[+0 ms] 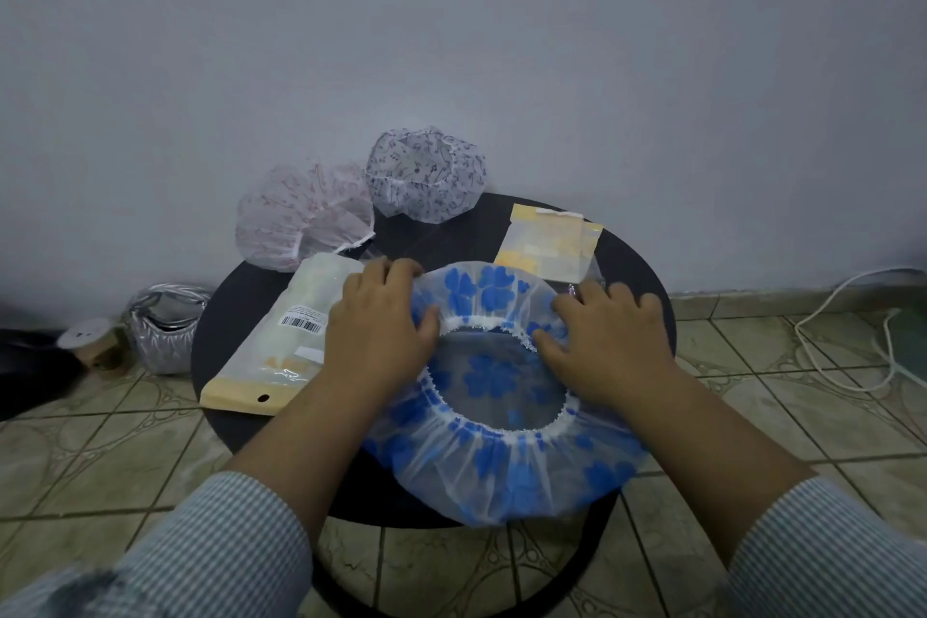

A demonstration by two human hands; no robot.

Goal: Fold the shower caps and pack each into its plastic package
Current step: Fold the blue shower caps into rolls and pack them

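Round black table (236,296), translucent blue-flowered shower cap (506,462), elastic opening upward

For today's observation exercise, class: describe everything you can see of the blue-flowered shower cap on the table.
The blue-flowered shower cap is thin, translucent plastic printed with blue flower shapes, gathered onto a white ruffled elastic band. It lies unfolded, opening upward, on the near half of the round dark table, its near edge overhanging the rim. The left hand and right hand each hold its far edge at the elastic, thumbs inside the opening. A clear package beyond it lies close to its far edge.
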